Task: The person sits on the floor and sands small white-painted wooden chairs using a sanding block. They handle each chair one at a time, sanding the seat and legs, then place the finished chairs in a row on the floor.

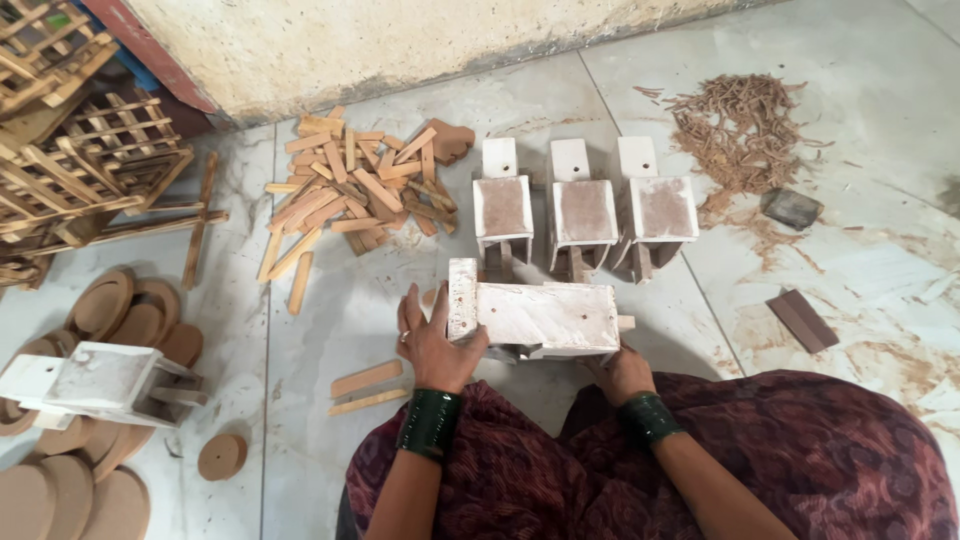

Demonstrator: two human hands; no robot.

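head view, looking straight down: left hand (433, 343) is spread flat against the end of a white-painted wooden box piece (535, 318), thumb hooked over its top edge. right hand (620, 372) sits tucked under the box's near side, fingers hidden, so can't tell its grip. the box lies on its side on the tiled floor (320, 330), just in front of three similar white pieces (583, 210), with a pile of wooden slats (350, 190) off to the left.
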